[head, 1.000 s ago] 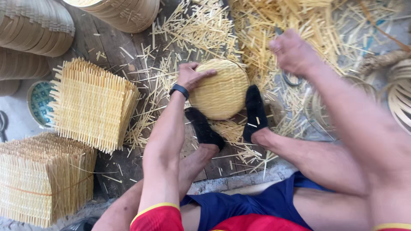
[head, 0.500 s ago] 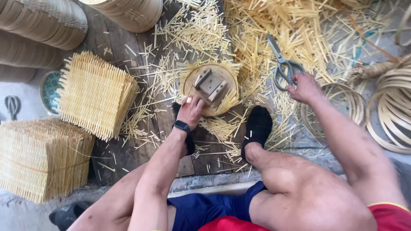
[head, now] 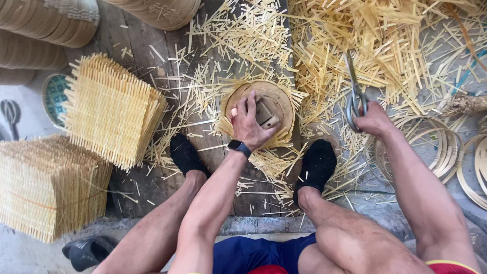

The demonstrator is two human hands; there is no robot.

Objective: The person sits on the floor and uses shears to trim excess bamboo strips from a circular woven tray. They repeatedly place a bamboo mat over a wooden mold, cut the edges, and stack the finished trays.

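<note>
Left hand (head: 248,124) pressed palm-down on round woven bamboo basket (head: 259,109), fingers spread over the wooden block (head: 265,114) at its centre; black wristband at the wrist. Basket sits on plank floor between the two black-socked feet, at 12 o'clock from them. Right hand (head: 373,119) at 3 o'clock of basket, closed around scissors (head: 355,96) handles, blades pointing to 12. Bamboo offcuts (head: 355,45) all around; stacked woven mats (head: 109,109) at 9 o'clock.

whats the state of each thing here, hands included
left hand: pressing down on the round basket
round basket: flat on the boards, wooden block on top
right hand: gripping the scissors
scissors: lifted, blades shut
woven mats: stacked, edges untrimmed
hoops: lying loose on the ground
</note>
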